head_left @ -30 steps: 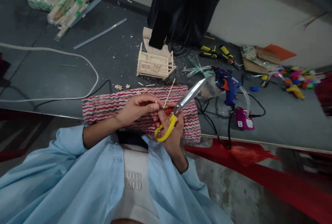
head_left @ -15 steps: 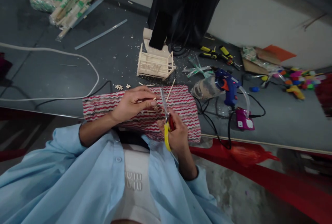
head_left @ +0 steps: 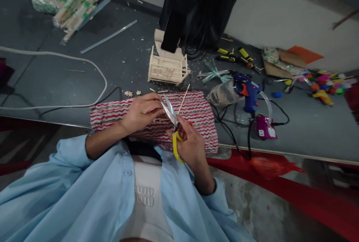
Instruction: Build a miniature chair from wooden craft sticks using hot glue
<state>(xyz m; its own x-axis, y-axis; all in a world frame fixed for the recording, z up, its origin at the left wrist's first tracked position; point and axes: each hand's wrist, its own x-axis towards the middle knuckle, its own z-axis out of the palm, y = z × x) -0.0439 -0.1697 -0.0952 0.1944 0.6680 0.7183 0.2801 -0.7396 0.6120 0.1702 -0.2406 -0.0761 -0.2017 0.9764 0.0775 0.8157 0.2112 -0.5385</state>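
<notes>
My right hand [head_left: 192,142] grips a pair of scissors [head_left: 171,114] by its yellow and red handles, the blades parted and pointing up and left. The blade tips are close to the fingertips of my left hand [head_left: 142,113]. Those fingers are pinched together; whatever they hold is too small and hidden to name. Both hands are above a red-and-white wavy-striped cloth [head_left: 202,122]. A thin wooden stick [head_left: 183,98] rests on the cloth beside the blades. Small wooden flower-shaped pieces [head_left: 129,93] lie just past the cloth, left of a small wooden frame model [head_left: 168,70].
A blue glue gun [head_left: 248,89] leans on a clear plastic bottle [head_left: 221,93] at the right, its black cord trailing over the table edge. Yellow-black pliers [head_left: 244,61], a phone [head_left: 170,34], bagged sticks [head_left: 74,12], a glue stick [head_left: 109,36] and a white cable [head_left: 92,62] lie about.
The scissors have opened and swung left, so their tips are now at my left fingertips. My left hand has drawn back slightly to the left.
</notes>
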